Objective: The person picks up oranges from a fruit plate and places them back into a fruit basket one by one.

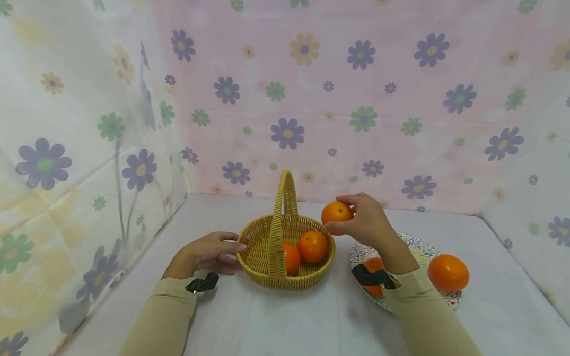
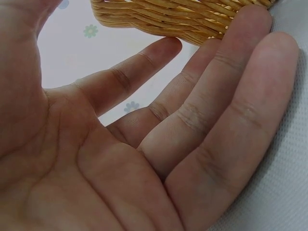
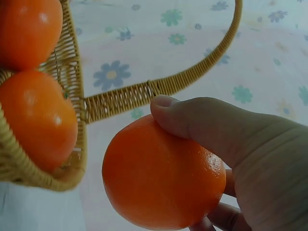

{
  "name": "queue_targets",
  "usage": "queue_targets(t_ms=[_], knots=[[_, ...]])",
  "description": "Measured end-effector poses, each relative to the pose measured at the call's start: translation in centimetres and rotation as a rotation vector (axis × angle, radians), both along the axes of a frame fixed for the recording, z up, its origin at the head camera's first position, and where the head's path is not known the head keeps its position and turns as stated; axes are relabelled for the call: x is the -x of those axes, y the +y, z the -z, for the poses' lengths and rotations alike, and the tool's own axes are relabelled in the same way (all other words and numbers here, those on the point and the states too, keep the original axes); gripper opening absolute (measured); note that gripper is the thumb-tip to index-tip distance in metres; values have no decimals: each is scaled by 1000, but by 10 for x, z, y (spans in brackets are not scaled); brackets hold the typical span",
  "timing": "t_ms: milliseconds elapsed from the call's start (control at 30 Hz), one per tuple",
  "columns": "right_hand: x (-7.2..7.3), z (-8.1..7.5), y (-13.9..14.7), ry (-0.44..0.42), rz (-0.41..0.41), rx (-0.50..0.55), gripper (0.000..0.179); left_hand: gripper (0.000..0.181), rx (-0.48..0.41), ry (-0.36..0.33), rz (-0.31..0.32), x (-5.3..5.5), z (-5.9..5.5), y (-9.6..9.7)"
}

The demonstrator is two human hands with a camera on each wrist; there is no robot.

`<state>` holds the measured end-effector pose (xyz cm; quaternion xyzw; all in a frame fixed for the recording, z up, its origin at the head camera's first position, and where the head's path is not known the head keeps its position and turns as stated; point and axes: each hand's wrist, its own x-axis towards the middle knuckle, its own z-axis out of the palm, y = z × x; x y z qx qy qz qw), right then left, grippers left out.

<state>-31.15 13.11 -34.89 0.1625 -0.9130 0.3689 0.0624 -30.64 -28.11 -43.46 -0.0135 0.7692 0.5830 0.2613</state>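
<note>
A woven wicker basket [image 1: 257,277] with a tall arched handle [image 1: 278,220] stands on the table. Inside it lie two oranges: one orange [image 1: 313,247] by the right wall, another orange [image 1: 291,259] partly hidden behind the handle. My right hand [image 1: 368,219] grips an orange [image 3: 161,175] between thumb and fingers, in the air just off the basket's right rim. At the left side my left hand [image 1: 212,251] lies with its thumb over the rim. Its fingers [image 2: 202,115], spread and fairly straight, reach to the outer wicker wall in the left wrist view.
To the right sits a speckled multicoloured plate [image 1: 418,246], partly covered by my right forearm. On it are an orange [image 1: 448,273] near the right edge and an orange [image 1: 374,266] half hidden by the wrist strap. Flowered cloth walls [image 1: 327,95] enclose the white table [image 1: 269,326].
</note>
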Motion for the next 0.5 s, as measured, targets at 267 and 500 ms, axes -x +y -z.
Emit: queue_targets(t_ms=[267,500], knots=[[1,-1,-28,30,-51,2,72,77,-12,-10,9,0,0,-1],[1,1,-48,10,-65,-2,71,76,-12,-12,-8,1,0,-1]])
